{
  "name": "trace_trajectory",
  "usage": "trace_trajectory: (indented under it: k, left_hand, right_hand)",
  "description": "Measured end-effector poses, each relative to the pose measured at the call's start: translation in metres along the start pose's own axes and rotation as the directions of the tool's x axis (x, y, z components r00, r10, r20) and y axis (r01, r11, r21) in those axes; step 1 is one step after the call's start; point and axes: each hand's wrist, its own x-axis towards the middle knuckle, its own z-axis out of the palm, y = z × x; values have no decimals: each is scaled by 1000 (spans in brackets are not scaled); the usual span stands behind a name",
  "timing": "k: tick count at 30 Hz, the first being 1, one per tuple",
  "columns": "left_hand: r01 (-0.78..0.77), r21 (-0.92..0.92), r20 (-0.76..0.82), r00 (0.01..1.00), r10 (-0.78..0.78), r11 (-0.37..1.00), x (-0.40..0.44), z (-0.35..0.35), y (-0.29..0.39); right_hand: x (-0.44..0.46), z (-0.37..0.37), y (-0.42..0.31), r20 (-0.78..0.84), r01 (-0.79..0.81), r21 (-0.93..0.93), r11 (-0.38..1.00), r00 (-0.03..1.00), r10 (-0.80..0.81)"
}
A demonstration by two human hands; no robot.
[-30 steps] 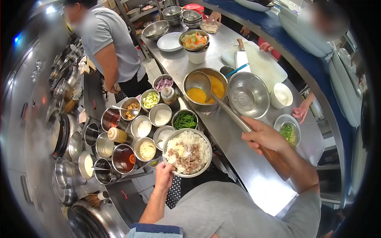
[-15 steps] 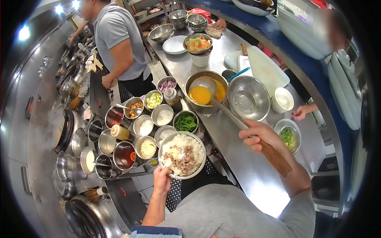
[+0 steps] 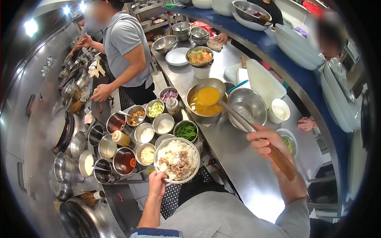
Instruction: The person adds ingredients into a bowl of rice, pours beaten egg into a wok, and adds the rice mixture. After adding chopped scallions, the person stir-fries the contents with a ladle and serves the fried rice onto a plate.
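My left hand [image 3: 158, 184] grips the rim of a bowl of rice [image 3: 177, 160] topped with chopped brown meat and pale yellow bits. It holds the bowl up in front of my body, beside the ingredient pots. My right hand [image 3: 270, 142] is wrapped round the wooden handle of a long ladle [image 3: 243, 119]. The ladle's bowl carries yellow beaten egg [image 3: 208, 96] and hangs over a metal pot [image 3: 216, 118] with more egg in it. An empty-looking metal bowl [image 3: 254, 104] stands right of the pot, under the ladle's shaft.
Several ingredient pots crowd the left, including green beans [image 3: 185, 131] and red sauce [image 3: 126, 160]. A cutting board [image 3: 266, 84] with a knife [image 3: 243, 62] lies at the back. A co-worker [image 3: 126, 51] stands at far left; another person's hand [image 3: 306, 123] rests at right.
The ladle has risen out of the pot, now level and filled with egg. The rice bowl has shifted slightly left and down. The co-worker has turned, lifting one hand.
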Motion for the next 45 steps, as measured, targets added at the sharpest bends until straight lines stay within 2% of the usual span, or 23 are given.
trace_trajectory:
  k: [3,6,9,12,17,19,23,24,25,26,27,28,31,32,35,40,43,45]
  left_hand:
    - [1,-20,-1,1000,-1,1000,-5,10,9]
    - [6,-11,11,1000,-6,1000,-2,5,8]
    - [12,-9,25,1000,-12,1000,-3,6,14]
    - [20,0,45,999,-20,1000,2,5,20]
    - [46,4,127,991,-47,999,27,5,43]
    - [43,106,198,978,-63,993,53,3,54]
    - [14,164,263,963,-58,986,102,47,86]
    - [-22,165,335,942,-35,986,112,64,93]
    - [-55,186,324,946,-8,981,112,89,105]
    - [-82,216,404,915,-12,973,134,103,105]
    - [-79,213,381,925,-8,974,140,128,107]
    - [-75,163,447,894,-6,984,167,141,98]
    - [-56,79,463,887,13,995,205,206,79]
    - [-60,6,470,881,50,998,203,226,73]
    - [-21,-62,460,887,48,998,202,261,54]
    - [-8,-196,423,902,92,981,168,251,43]
    - [-66,-216,358,923,141,974,146,227,39]
    - [-105,-234,292,941,173,967,130,197,33]
  right_hand:
    - [0,-9,-7,70,-66,131,989,996,57]
    - [-8,0,-11,55,-86,325,942,996,72]
    - [-8,4,-10,46,-51,288,956,998,39]
    - [-5,2,-8,66,-80,319,944,996,62]
    - [-12,19,-9,56,-29,355,935,998,10]
    - [-14,26,-12,70,-25,365,931,998,0]
    - [-25,50,-18,119,-36,448,893,993,-20]
    - [-29,57,-19,130,-36,472,881,991,-29]
    - [-33,64,-21,141,-33,477,878,989,-40]
    - [-38,71,-24,153,-29,480,877,987,-51]
    - [-42,77,-25,164,-26,483,875,985,-61]
    - [-45,83,-25,175,-17,489,872,981,-80]
    - [-52,97,-24,197,21,495,868,971,-136]
    - [-54,99,-23,194,37,490,871,970,-150]
    - [-60,104,-19,190,79,457,886,964,-184]
    - [-79,100,-12,169,28,426,904,979,-110]
    - [-99,103,-4,152,13,336,942,986,-68]
    - [-111,101,4,200,-54,337,940,980,-15]
